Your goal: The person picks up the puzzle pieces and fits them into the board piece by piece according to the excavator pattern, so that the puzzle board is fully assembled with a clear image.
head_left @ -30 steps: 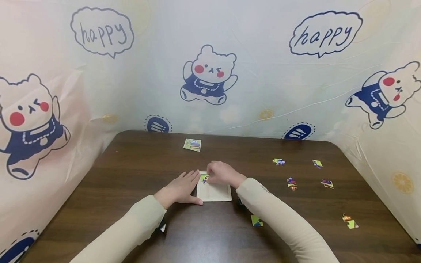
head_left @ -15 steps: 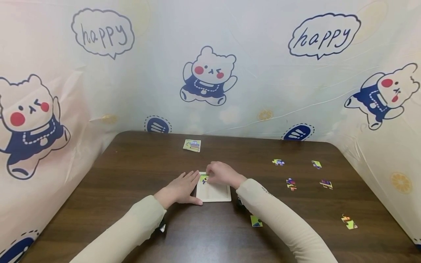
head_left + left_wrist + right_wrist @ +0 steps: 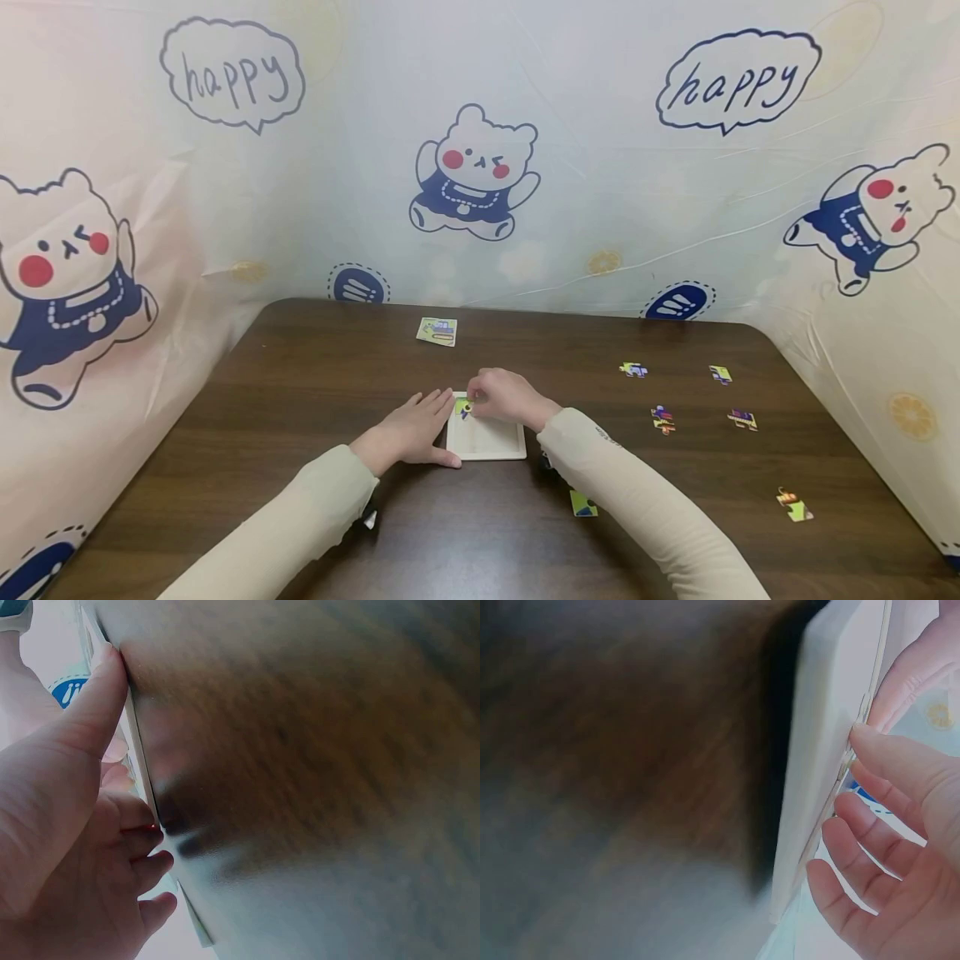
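Observation:
A white square puzzle tray (image 3: 495,454) lies on the table between the two hands. My left hand (image 3: 412,431) rests along the tray's left side, fingers extended, thumb near the bottom corner. In the tray's upper left sits a green jigsaw piece (image 3: 462,408), partly covered by my right hand (image 3: 508,398). The right hand's thumb and index finger pinch at this piece. Seen edge-on in the right wrist view, the tray (image 3: 814,742) has the right thumb (image 3: 885,750) at its surface; the piece there is mostly hidden.
Several loose jigsaw pieces lie to the right, including a purple one (image 3: 742,419) and an orange-green one (image 3: 795,505). A corner piece (image 3: 582,503) lies beside the right forearm. Behind the tray is a small picture card (image 3: 437,331). A printed curtain (image 3: 585,167) surrounds the table.

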The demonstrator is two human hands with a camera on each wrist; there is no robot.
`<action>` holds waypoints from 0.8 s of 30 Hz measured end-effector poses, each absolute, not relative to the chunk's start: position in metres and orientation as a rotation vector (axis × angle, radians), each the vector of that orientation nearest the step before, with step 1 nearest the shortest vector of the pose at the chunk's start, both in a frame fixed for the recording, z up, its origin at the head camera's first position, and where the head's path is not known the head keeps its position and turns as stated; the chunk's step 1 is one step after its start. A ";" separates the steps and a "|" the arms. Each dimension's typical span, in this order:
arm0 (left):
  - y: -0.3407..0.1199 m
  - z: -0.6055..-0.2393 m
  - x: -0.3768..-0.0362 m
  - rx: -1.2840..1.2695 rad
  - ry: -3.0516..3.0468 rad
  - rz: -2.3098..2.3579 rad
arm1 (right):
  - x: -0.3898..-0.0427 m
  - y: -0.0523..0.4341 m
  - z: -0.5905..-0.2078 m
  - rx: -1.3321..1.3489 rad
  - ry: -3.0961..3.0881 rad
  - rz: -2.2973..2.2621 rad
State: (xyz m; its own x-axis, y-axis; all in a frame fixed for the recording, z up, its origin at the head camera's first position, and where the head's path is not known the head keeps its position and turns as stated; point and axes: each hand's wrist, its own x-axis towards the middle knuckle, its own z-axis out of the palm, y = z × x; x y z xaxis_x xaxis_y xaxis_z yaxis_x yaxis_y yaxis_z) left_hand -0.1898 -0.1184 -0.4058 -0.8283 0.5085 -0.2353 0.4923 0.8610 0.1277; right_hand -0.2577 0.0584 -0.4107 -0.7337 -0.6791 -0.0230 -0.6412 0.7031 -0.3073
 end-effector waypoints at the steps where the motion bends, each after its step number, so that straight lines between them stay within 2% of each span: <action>1: -0.118 -0.405 -0.190 0.760 2.774 0.085 | -0.257 0.058 -0.410 -1.081 2.772 -0.421; 14: -0.118 -0.408 -0.191 0.746 2.775 0.054 | -0.260 0.069 -0.399 -1.088 2.700 -0.471; 24: -0.117 -0.405 -0.190 0.752 2.765 0.073 | -0.277 0.127 -0.376 -0.899 2.781 -0.660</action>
State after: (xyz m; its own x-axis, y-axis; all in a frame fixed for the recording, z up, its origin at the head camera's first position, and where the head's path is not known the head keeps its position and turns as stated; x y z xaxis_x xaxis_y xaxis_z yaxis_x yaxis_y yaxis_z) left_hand -0.1896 -0.1175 -0.4051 -0.8273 0.5037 -0.2486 0.4899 0.8635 0.1194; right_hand -0.2767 0.1270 -0.3761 -0.8102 -0.5861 -0.0031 -0.5222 0.7242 -0.4505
